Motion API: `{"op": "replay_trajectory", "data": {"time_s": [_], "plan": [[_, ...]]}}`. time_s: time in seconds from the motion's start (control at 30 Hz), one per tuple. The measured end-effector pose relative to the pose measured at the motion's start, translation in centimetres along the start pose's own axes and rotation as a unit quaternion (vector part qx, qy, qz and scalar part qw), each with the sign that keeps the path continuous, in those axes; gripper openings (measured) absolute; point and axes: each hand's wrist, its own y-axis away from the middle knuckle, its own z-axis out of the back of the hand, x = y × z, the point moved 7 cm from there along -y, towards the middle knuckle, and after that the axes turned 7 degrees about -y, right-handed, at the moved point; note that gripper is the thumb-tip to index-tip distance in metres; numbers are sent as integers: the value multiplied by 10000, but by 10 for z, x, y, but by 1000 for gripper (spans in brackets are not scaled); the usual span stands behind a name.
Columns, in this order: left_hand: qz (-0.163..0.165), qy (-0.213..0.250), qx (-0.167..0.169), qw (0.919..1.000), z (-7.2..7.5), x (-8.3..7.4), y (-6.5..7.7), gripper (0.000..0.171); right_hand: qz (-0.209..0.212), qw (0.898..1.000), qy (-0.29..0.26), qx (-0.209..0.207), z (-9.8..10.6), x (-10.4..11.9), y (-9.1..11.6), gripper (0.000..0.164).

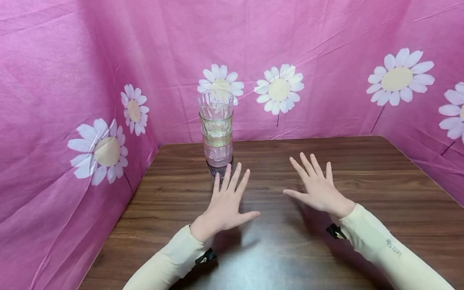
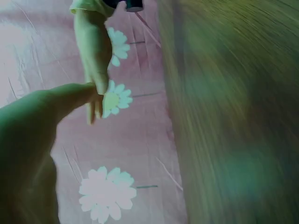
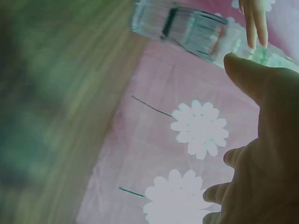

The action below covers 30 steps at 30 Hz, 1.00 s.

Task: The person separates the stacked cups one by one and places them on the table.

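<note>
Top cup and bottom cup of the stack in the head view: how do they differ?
The top cup looks colourless; the bottom cup is dark-tinted. The top cup is unobstructed by either hand; the bottom cup is partly hidden behind the left hand. Both are see-through.

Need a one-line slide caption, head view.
Left hand and right hand spread open over a wooden table; stacked glasses beyond the left.

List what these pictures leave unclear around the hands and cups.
Head: bottom cup, base partly hidden by the left hand.
Head: marking on the right sleeve, too small to read.
Left wrist: tabletop, grain smeared by blur.
Right wrist: right hand, cut off by the right edge.
</note>
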Motion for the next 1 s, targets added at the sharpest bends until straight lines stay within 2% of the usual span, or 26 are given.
{"op": "replay_trajectory", "data": {"time_s": [0.1, 0.2, 0.33, 0.5, 0.63, 0.73, 0.83, 1.0], "plan": [[-5, 179, -618, 9979, 7, 7, 3, 113, 76, 9999, -104, -100, 10, 6, -9, 96], [-19, 359, -1342, 9903, 13, 17, 7, 116, 177, 9993, -242, -237, 23, 13, -19, 96], [15, 651, -2216, 9730, 20, 31, 12, 125, 289, 9981, -398, -364, 39, 24, -33, 96], [175, 1180, -2872, 9504, 19, 51, 15, 137, 407, 9961, -528, -583, 55, 40, -50, 94], [565, 1927, -2985, 9330, 12, 69, 13, 140, 508, 9932, -758, -718, 65, 53, -63, 94], [987, 2679, -2795, 9167, 4, 82, 11, 142, 685, 9895, -952, -848, 72, 63, -73, 94], [1262, 3326, -2598, 8978, -6, 93, 8, 144, 890, 9844, -1157, -978, 78, 74, -83, 94], [1487, 4036, -2368, 8711, -24, 107, 5, 146, 1175, 9721, -1706, -1102, 89, 97, -103, 94]]}}
